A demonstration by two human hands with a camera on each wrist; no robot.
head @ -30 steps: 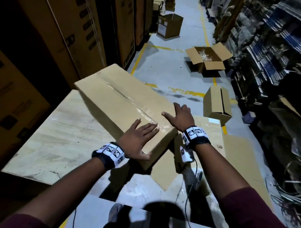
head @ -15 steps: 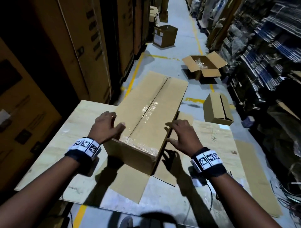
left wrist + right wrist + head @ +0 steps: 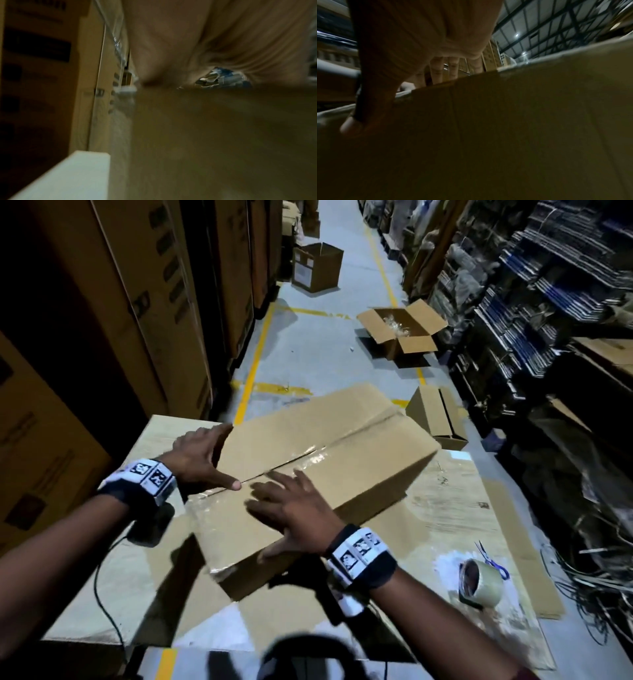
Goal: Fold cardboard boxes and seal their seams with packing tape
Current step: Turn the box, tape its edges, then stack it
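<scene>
A long brown cardboard box (image 3: pixel 342 453) lies across the plywood table (image 3: pixel 113 570), its closed top seam covered with clear tape. My left hand (image 3: pixel 202 457) rests at the box's left edge, fingers straight, thumb stretched over the seam. My right hand (image 3: pixel 291 508) lies flat on the near end of the box, fingers spread, thumb on the near side wall. The right wrist view shows those fingers (image 3: pixel 436 70) over the box's upper edge (image 3: pixel 556 56). The left wrist view is blurred, with my palm (image 3: pixel 171 40) above brown cardboard (image 3: pixel 205 135). A roll of clear packing tape (image 3: pixel 479 582) stands on the table at the right.
Blue-handled scissors (image 3: pixel 493 559) lie behind the tape roll. On the aisle floor stand an open box (image 3: pixel 400 333), a folded box on its side (image 3: pixel 438 416) and a taller open box (image 3: pixel 317 266). Stacked cartons (image 3: pixel 144 302) line the left, dark shelving (image 3: pixel 548 302) the right.
The box has swung clockwise on the table, its far end now pointing right. My left hand moved onto the seam, my right hand from the box's side onto its top.
</scene>
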